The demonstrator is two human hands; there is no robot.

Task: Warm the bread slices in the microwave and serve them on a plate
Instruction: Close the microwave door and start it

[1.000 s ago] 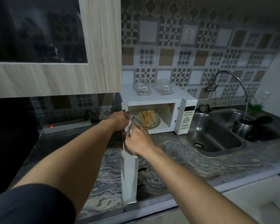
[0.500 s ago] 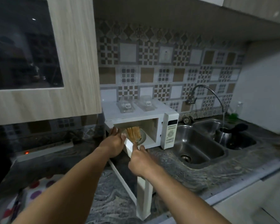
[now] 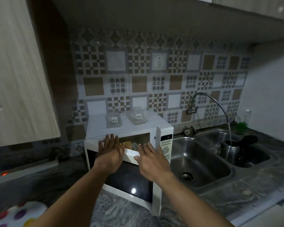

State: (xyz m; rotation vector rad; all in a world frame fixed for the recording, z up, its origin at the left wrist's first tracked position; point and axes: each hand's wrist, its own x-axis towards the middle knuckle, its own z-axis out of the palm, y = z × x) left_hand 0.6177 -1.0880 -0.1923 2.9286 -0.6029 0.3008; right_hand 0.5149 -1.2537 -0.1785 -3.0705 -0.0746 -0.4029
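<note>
The bread slices [image 3: 127,144] stand propped on their edges on a small plate [image 3: 135,146] inside the microwave [image 3: 129,128], just visible through the gap that is left between the cavity and the half-swung door [image 3: 129,176]. I judge they sit deep enough that the door will pass them without a nudge, which is why I can push freely.

My left hand [image 3: 111,154] lies flat on the upper part of the door near its hinge side, fingers spread and pointing up, holding nothing. My right hand [image 3: 152,161] is open too, its grip wide, thumb touching the door's top edge and the fingers fanned toward the control panel [image 3: 166,147]. Both palms are spread because a door needs a broad push rather than a pinch; the task here, as I read it, is to close it so the warming can start. The dial still has to be set afterwards.

The microwave stands at the back of the counter [image 3: 118,210] against the tiled wall, with two clear packets [image 3: 125,119] lying on its roof, out of the way. To the right, the sink [image 3: 202,163] is set into the counter, a metal jug [image 3: 232,149] standing in its far basin under the tap [image 3: 208,102]. At the counter's near left corner lies a spotted cloth [image 3: 18,215], and along the back left edge a power strip [image 3: 25,167] glows red.
</note>
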